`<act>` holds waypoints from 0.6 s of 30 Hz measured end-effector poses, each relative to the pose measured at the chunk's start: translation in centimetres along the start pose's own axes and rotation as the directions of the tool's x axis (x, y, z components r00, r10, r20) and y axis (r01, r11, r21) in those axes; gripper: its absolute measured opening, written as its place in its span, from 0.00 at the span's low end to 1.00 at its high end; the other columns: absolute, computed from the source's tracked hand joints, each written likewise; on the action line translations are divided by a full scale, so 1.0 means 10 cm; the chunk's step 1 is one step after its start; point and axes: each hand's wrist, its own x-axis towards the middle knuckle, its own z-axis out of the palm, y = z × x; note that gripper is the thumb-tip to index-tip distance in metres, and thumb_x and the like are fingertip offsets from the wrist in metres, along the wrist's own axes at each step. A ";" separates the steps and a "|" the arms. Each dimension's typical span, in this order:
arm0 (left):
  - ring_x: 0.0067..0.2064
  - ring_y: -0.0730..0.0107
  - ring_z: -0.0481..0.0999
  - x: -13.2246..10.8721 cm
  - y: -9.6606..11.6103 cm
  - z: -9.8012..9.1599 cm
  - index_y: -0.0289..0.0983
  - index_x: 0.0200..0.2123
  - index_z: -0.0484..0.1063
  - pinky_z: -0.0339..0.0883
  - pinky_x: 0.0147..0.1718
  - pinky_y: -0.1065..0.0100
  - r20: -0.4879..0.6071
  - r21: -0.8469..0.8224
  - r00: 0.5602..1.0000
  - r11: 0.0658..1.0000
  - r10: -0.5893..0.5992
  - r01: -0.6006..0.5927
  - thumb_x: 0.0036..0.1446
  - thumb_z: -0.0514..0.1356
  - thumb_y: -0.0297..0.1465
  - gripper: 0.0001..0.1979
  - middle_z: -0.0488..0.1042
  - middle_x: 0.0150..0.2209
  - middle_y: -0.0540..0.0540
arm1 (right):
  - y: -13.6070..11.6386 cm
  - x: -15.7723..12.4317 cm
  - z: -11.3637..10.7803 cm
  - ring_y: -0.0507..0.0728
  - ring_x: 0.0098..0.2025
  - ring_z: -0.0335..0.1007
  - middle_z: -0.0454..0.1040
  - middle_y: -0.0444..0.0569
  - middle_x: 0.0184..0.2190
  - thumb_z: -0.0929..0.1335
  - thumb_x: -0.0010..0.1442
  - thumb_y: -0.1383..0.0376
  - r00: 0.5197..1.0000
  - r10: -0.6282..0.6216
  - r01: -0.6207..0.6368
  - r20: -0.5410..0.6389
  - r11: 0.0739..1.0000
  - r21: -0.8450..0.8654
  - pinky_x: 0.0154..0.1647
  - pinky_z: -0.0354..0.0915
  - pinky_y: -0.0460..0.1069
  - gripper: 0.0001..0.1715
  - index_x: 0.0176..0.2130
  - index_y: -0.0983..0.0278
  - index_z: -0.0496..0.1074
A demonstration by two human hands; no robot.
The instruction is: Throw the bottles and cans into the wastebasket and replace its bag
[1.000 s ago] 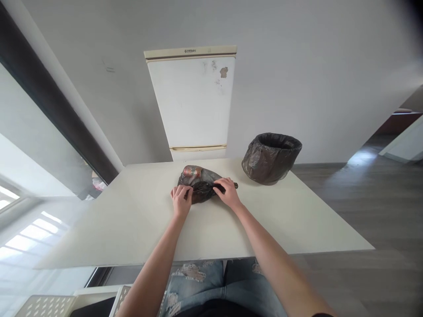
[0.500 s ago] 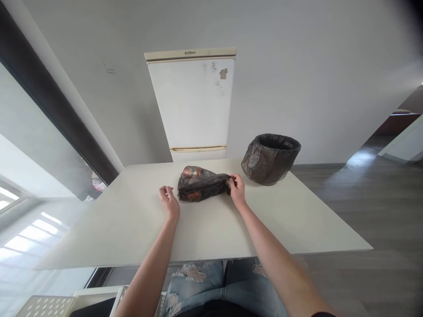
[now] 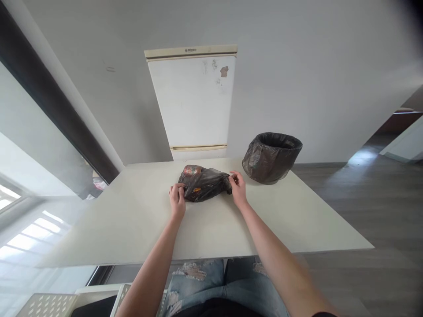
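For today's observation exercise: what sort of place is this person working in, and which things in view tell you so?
Probably a home kitchen or dining area. An old white fridge stands against the wall behind a plain white table, and a small bin lined with a black bag sits on the table. The floor is grey wood-effect.

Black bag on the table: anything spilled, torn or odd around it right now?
Nothing spilled. The black bag lies on its side on the table, bunched, reddish contents showing through, left hand at one end, right hand pinching the other. The fridge has chipped patches near its top. The lined bin stands upright.
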 end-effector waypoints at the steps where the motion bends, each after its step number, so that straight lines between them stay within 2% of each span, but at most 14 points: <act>1: 0.52 0.54 0.72 -0.01 0.01 0.01 0.43 0.49 0.73 0.64 0.54 0.54 0.035 0.000 0.999 1.000 0.016 -0.016 0.73 0.50 0.39 0.14 0.77 0.47 0.42 | 0.00 -0.01 -0.01 0.59 0.43 0.65 0.68 0.49 0.40 0.67 0.62 0.56 0.998 -0.042 0.039 -0.043 0.998 -0.049 0.49 0.67 0.56 0.21 0.52 0.61 0.72; 3: 0.52 0.52 0.73 -0.02 0.05 0.04 0.44 0.48 0.75 0.62 0.56 0.52 0.121 0.019 0.990 0.997 0.076 -0.079 0.68 0.59 0.41 0.11 0.78 0.48 0.42 | -0.01 -0.04 -0.03 0.62 0.48 0.64 0.67 0.52 0.44 0.65 0.61 0.61 0.972 -0.203 0.177 -0.116 0.963 -0.203 0.53 0.66 0.60 0.23 0.55 0.61 0.69; 5: 0.51 0.51 0.73 -0.04 0.09 0.08 0.44 0.43 0.77 0.60 0.58 0.50 0.157 0.029 0.978 0.989 0.136 -0.142 0.64 0.64 0.40 0.08 0.78 0.47 0.43 | -0.02 -0.10 -0.03 0.65 0.52 0.63 0.67 0.56 0.47 0.64 0.60 0.65 0.896 -0.430 0.363 -0.111 0.854 -0.373 0.56 0.64 0.64 0.23 0.55 0.61 0.69; 6: 0.50 0.51 0.73 -0.04 0.10 0.10 0.43 0.39 0.77 0.59 0.58 0.49 0.148 0.026 0.977 0.987 0.152 -0.157 0.64 0.64 0.38 0.06 0.78 0.46 0.43 | -0.04 -0.13 -0.03 0.66 0.52 0.64 0.67 0.57 0.48 0.64 0.60 0.67 0.845 -0.532 0.466 -0.046 0.777 -0.425 0.56 0.64 0.65 0.21 0.54 0.62 0.70; 8: 0.48 0.53 0.73 -0.04 0.11 0.10 0.43 0.36 0.75 0.60 0.56 0.50 0.090 0.004 0.985 0.989 0.145 -0.146 0.67 0.61 0.36 0.06 0.78 0.43 0.43 | -0.07 -0.20 0.01 0.66 0.50 0.67 0.70 0.57 0.47 0.65 0.61 0.69 0.732 -0.652 0.668 0.198 0.628 -0.400 0.56 0.65 0.65 0.18 0.50 0.61 0.73; 10: 0.46 0.55 0.72 -0.02 0.09 0.08 0.42 0.37 0.73 0.62 0.53 0.52 0.033 -0.021 0.993 0.994 0.111 -0.110 0.69 0.57 0.35 0.07 0.77 0.42 0.43 | -0.12 -0.27 0.09 0.65 0.50 0.70 0.74 0.57 0.49 0.65 0.62 0.70 0.593 -0.646 0.802 0.480 0.529 -0.278 0.56 0.67 0.63 0.17 0.49 0.60 0.75; 11: 0.45 0.55 0.72 -0.02 0.06 0.06 0.42 0.38 0.72 0.63 0.51 0.54 0.006 -0.028 0.996 0.995 0.091 -0.091 0.70 0.56 0.34 0.07 0.76 0.41 0.43 | -0.14 -0.30 0.14 0.65 0.51 0.71 0.76 0.57 0.50 0.65 0.64 0.71 0.542 -0.608 0.825 0.581 0.518 -0.227 0.56 0.68 0.63 0.17 0.49 0.59 0.76; 12: 0.44 0.56 0.72 -0.01 0.03 0.05 0.42 0.39 0.71 0.64 0.49 0.55 -0.025 -0.036 0.997 0.997 0.067 -0.068 0.70 0.54 0.34 0.08 0.75 0.40 0.44 | -0.15 -0.32 0.18 0.65 0.52 0.72 0.77 0.57 0.52 0.64 0.65 0.70 0.524 -0.558 0.822 0.643 0.530 -0.209 0.57 0.68 0.62 0.18 0.50 0.60 0.77; 13: 0.43 0.57 0.71 -0.01 0.00 0.04 0.42 0.39 0.70 0.65 0.47 0.57 -0.058 -0.045 0.998 0.998 0.036 -0.039 0.71 0.53 0.34 0.08 0.74 0.39 0.44 | -0.16 -0.34 0.22 0.64 0.51 0.74 0.78 0.57 0.52 0.63 0.67 0.70 0.538 -0.505 0.802 0.675 0.555 -0.223 0.56 0.70 0.61 0.19 0.52 0.60 0.77; 16: 0.39 0.62 0.70 0.01 -0.11 0.04 0.41 0.39 0.67 0.65 0.41 0.62 -0.158 -0.069 0.985 0.996 -0.068 0.058 0.73 0.49 0.34 0.10 0.70 0.36 0.47 | -0.14 -0.33 0.24 0.60 0.41 0.78 0.82 0.55 0.47 0.62 0.70 0.70 0.632 -0.378 0.714 0.677 0.624 -0.318 0.44 0.73 0.55 0.21 0.55 0.61 0.78; 18: 0.39 0.63 0.70 0.02 -0.16 0.05 0.41 0.40 0.66 0.65 0.40 0.64 -0.193 -0.082 0.974 0.992 -0.115 0.100 0.73 0.50 0.35 0.09 0.69 0.36 0.48 | -0.10 -0.30 0.20 0.58 0.37 0.79 0.83 0.53 0.45 0.61 0.70 0.70 0.683 -0.336 0.670 0.648 0.641 -0.374 0.37 0.72 0.52 0.22 0.56 0.60 0.78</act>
